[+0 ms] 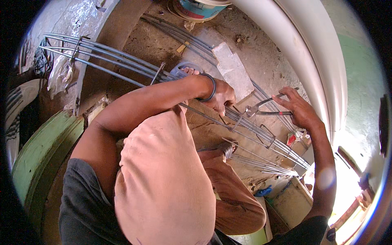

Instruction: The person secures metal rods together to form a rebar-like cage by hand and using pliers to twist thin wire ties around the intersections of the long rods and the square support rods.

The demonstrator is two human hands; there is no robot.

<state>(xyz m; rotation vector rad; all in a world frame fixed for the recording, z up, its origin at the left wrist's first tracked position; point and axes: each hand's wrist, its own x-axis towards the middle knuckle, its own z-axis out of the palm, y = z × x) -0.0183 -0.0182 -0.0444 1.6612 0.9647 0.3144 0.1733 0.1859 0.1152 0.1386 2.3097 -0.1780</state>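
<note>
Rebar cage [261, 130] of long grey steel rods lies diagonally across the dirt floor [155, 45], with a thin rectangular stirrup [267, 136] looped around it. The right hand [300, 108] grips red-handled pincers [265, 108], nose at a rod crossing (likely twisting tie wire). The left hand [222, 98] is clenched on the rods beside it, apparently steadying them. A concrete slab piece [232, 69] lies beyond.

Both forearms are left bare; no gloves are worn on the left hand [222, 97] or the right hand [300, 109]. A dark grey bangle [211, 86] is seen around the left wrist. Dark sleeves [83, 200] are seen at the lower edge of the frame, and peach-coloured trousers [163, 183] at lower centre.
</note>
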